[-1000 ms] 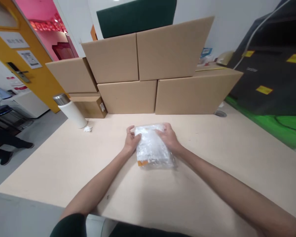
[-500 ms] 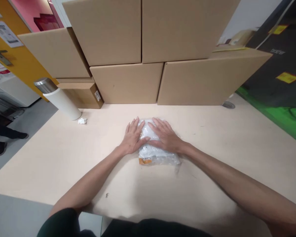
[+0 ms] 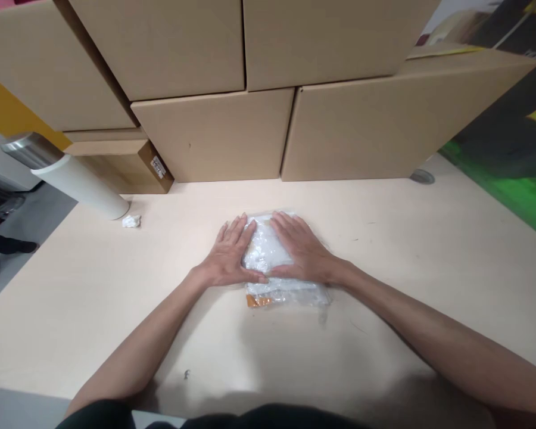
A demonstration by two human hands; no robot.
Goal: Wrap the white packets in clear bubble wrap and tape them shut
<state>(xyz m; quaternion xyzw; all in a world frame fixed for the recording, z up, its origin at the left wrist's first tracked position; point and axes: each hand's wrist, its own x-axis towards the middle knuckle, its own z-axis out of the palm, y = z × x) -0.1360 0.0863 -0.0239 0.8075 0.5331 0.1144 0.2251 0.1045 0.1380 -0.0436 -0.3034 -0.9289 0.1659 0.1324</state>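
Note:
A package in clear plastic wrap (image 3: 268, 247) lies flat on the pale table (image 3: 161, 250), with an orange patch at its near left corner. What is inside the wrap I cannot make out. Fingers spread, my left hand (image 3: 230, 253) rests along the package's left edge, its thumb reaching over the wrap. My right hand (image 3: 301, 247) lies flat across the package's right side, fingers pointing away from me. Both thumbs come close together near the lower middle of the wrap. Parts of the package are hidden under the hands.
Large cardboard boxes (image 3: 212, 137) are stacked along the table's back. A smaller brown box (image 3: 120, 170), a white bottle with a metal cap (image 3: 83, 185) and a crumpled white scrap (image 3: 131, 221) are at the back left. A person's legs (image 3: 6, 243) show beyond the left edge.
My view has tipped down and closer to the table. My hands have drawn slightly apart at the thumbs, uncovering more of the wrap's middle. The package stays in about the same place.

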